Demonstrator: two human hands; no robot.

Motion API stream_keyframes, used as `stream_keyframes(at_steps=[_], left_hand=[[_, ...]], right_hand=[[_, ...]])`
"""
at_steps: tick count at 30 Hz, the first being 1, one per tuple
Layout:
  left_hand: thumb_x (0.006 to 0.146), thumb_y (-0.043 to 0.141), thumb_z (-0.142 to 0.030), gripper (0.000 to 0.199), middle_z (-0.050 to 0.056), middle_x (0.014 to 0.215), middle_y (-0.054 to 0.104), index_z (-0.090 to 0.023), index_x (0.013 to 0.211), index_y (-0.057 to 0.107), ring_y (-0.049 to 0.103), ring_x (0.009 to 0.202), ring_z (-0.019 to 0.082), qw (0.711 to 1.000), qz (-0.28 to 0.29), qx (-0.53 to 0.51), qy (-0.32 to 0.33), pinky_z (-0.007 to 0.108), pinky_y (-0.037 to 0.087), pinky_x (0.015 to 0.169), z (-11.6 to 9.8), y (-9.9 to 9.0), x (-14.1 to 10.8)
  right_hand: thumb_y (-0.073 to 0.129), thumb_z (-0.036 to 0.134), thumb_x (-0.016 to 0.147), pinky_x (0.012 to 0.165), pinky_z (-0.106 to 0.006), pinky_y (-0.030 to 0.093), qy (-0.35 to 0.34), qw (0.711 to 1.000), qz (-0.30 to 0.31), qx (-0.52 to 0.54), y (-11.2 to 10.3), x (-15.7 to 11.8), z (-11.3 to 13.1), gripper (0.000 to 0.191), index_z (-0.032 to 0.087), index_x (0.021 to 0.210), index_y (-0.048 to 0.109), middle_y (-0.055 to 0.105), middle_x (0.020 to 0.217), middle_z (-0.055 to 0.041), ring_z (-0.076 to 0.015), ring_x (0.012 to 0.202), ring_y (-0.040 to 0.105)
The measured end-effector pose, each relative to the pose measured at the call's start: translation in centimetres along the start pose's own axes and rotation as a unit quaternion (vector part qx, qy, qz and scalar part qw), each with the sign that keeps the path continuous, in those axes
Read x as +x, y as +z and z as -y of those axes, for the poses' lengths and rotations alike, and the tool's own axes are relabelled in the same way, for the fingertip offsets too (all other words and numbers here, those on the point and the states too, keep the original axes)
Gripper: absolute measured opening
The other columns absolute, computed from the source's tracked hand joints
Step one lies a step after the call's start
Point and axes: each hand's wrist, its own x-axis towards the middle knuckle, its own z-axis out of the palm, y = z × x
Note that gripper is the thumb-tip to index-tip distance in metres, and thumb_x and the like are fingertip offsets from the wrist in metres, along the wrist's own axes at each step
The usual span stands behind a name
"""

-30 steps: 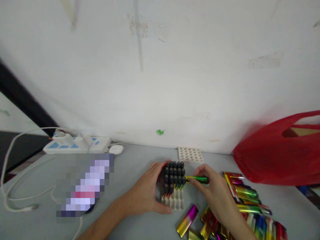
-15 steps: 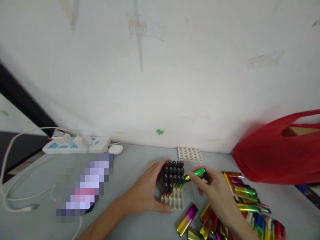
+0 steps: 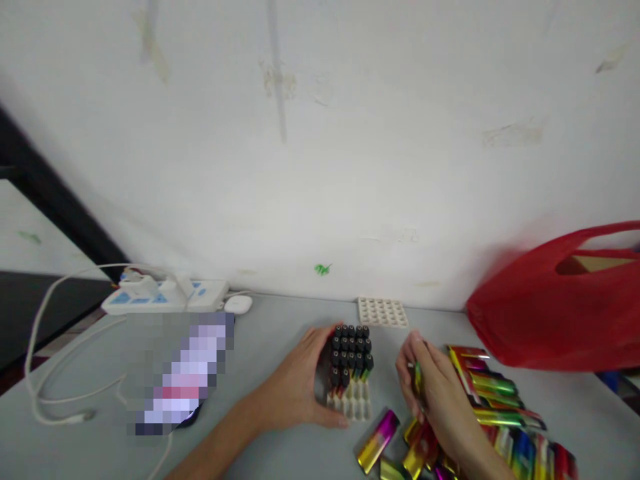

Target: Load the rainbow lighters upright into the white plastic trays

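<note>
In the head view, the left hand [image 3: 295, 387] is at the lower centre of the frame, curved in a wide C around the left side of a pale cell tray [image 3: 357, 408]. Its thumb lies beside the tray's lower left part and its fingers reach the upper left; whether they press on it, I cannot tell. In the tray stand black-tipped tubes [image 3: 352, 345], packed in 4 rows, with cells bare at the lower right of the tray.

The right hand [image 3: 433, 380], right of the tray and apart from it, is curled nearly closed around a shiny green piece [image 3: 418, 379], mostly hidden by the fingers.

Below the right hand, at the bottom of the frame, lie loose metallic wrappers [image 3: 420, 453], with a purple and gold tube [image 3: 379, 441] to their left. More colourful packs [image 3: 495, 385] fill the lower right. A second pale tray [image 3: 383, 312] lies flat by the wall [image 3: 320, 167], above centre of the grey table [image 3: 265, 340]. A red bag [image 3: 555, 307] is at the right edge; a white power strip [image 3: 167, 295], a white case [image 3: 239, 305] and a blurred-out phone [image 3: 193, 373] are at the left.
</note>
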Motion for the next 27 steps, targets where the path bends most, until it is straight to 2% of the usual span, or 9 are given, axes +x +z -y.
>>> stream_keyframes(at_steps=[2,3,5,8,11,13,17,22,27], left_hand=[[0.057,0.111,-0.053,0.139,0.02,0.169,0.053,-0.025,0.173,0.041,0.05,0.155,0.051,1.0,-0.003,0.0,0.002,0.063,0.036,0.135,0.1,0.1,0.0],[0.057,0.111,-0.053,0.139,0.02,0.169,0.053,-0.025,0.173,0.041,0.05,0.155,0.051,1.0,-0.004,0.001,0.003,0.063,0.036,0.135,0.2,0.1,0.0],[0.056,0.112,-0.052,0.139,0.02,0.17,0.052,-0.025,0.173,0.041,0.05,0.156,0.05,1.0,-0.006,0.002,0.002,0.063,0.035,0.135,0.3,0.1,0.0],[0.056,0.112,-0.052,0.139,0.019,0.17,0.052,-0.026,0.173,0.041,0.049,0.156,0.05,1.0,-0.004,0.005,0.002,0.062,0.035,0.135,0.4,0.2,0.0],[0.056,0.113,-0.051,0.139,0.019,0.17,0.052,-0.025,0.173,0.041,0.048,0.156,0.049,1.0,0.0,0.005,0.001,0.061,0.035,0.136,0.3,0.2,0.0],[0.055,0.113,-0.052,0.14,0.019,0.17,0.052,-0.024,0.172,0.041,0.049,0.156,0.049,1.0,0.003,0.001,-0.002,0.06,0.036,0.136,0.2,0.1,0.0],[0.055,0.112,-0.053,0.14,0.02,0.169,0.052,-0.022,0.173,0.042,0.049,0.155,0.049,1.0,0.007,0.0,-0.009,0.06,0.037,0.135,-0.1,0.0,0.1],[0.056,0.111,-0.052,0.141,0.02,0.169,0.052,-0.022,0.174,0.041,0.049,0.156,0.05,1.0,0.003,0.001,-0.006,0.06,0.037,0.135,0.1,0.1,0.0],[0.057,0.112,-0.051,0.149,0.022,0.179,0.041,-0.024,0.179,0.031,0.041,0.163,0.05,1.0,0.001,0.001,-0.014,0.064,0.029,0.139,0.7,0.3,-0.2]], right_hand=[[0.068,0.092,0.09,0.041,-0.023,0.016,0.035,0.996,0.038,0.074,0.4,-0.1,-0.1,0.069,0.026,0.078,0.053,0.042,0.053,0.0099,-0.0078,0.04,0.021],[0.068,0.093,0.089,0.043,-0.023,0.015,0.049,0.992,0.058,0.101,0.5,-0.1,-0.1,0.07,0.026,0.079,0.053,0.038,0.054,0.0109,-0.0078,0.043,0.018],[0.068,0.093,0.089,0.046,-0.023,0.018,0.058,0.988,0.076,0.118,0.7,-0.3,-0.3,0.07,0.025,0.078,0.055,0.035,0.054,0.0106,-0.0089,0.047,0.019],[0.067,0.088,0.094,0.048,-0.024,0.022,0.027,0.994,0.051,0.095,0.9,-0.5,-0.7,0.068,0.023,0.077,0.059,0.041,0.057,0.0075,-0.0102,0.05,0.027],[0.064,0.086,0.099,0.049,-0.024,0.025,0.006,0.995,0.043,0.088,1.1,-0.6,-1.1,0.064,0.023,0.085,0.064,0.045,0.06,0.0064,-0.0113,0.052,0.031],[0.064,0.085,0.099,0.048,-0.024,0.022,0.018,0.993,0.059,0.097,1.3,-0.6,-1.5,0.064,0.023,0.083,0.062,0.039,0.058,0.0082,-0.0109,0.051,0.027],[0.064,0.09,0.093,0.045,-0.026,0.014,0.064,0.984,0.11,0.121,1.5,-0.5,-2.3,0.073,0.025,0.064,0.048,0.022,0.053,0.0115,-0.0092,0.047,0.013],[0.064,0.088,0.093,0.047,-0.027,0.014,0.08,0.983,0.116,0.114,1.5,-1.0,-2.5,0.073,0.026,0.06,0.042,0.023,0.055,0.0105,-0.0099,0.05,0.012],[0.062,0.084,0.097,0.048,-0.027,0.016,0.061,0.986,0.111,0.113,1.2,-1.0,-3.1,0.071,0.025,0.061,0.045,0.024,0.056,0.0093,-0.0108,0.051,0.014]])
